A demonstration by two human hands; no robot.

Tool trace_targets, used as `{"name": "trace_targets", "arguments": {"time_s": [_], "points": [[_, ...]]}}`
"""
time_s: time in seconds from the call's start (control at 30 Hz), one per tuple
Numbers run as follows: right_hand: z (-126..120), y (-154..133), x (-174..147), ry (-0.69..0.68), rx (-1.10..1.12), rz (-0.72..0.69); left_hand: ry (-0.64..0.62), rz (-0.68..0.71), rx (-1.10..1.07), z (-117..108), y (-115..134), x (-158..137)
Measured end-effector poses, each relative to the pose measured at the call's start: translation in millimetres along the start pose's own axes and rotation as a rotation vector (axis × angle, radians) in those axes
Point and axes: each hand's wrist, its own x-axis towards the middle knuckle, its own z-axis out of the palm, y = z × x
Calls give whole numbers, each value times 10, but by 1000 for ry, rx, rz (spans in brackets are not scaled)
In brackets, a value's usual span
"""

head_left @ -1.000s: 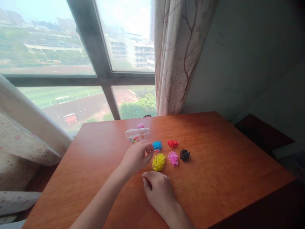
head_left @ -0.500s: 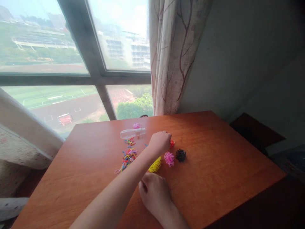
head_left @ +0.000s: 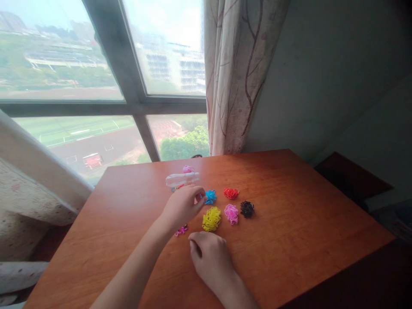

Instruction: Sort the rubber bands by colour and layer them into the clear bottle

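My left hand [head_left: 184, 202] reaches over the table, its thumb and fingers curled towards each other beside a pile of blue rubber bands [head_left: 210, 197]. Whether anything is in its fingertips cannot be seen. My right hand [head_left: 210, 253] rests closed on the wood, just below a yellow rubber-band pile [head_left: 211, 219]; its fingertips are hidden. Further right lie red bands [head_left: 231, 193], pink bands [head_left: 231, 214] and black bands [head_left: 247, 209] in separate piles. My left hand and forearm cover most of the mixed-colour bands, leaving a few magenta ones [head_left: 181, 230] in sight.
A clear plastic bottle-like container [head_left: 183, 179] lies on its side towards the back of the brown table [head_left: 289, 240], with a pinkish-purple item [head_left: 188, 169] behind it. Beyond the table's back edge are a window [head_left: 135, 103] and a patterned curtain [head_left: 228, 86].
My left hand has moved left from near the red bands, uncovering the blue pile and covering most of the mixed bands. My right hand stays in place; the view has shifted slightly.
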Motion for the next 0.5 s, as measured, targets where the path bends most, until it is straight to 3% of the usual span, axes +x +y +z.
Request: {"name": "trace_targets", "arguments": {"time_s": [0.13, 0.27, 0.5], "points": [[-27, -48, 5, 3, -26, 16, 89, -110, -109, -51, -264, -439], [-27, -99, 35, -13, -71, 50, 132, -210, -149, 54, -459, -828], [62, -194, 155, -28, -124, 78, 183, -307, -231, 267, -571, -1100]]}}
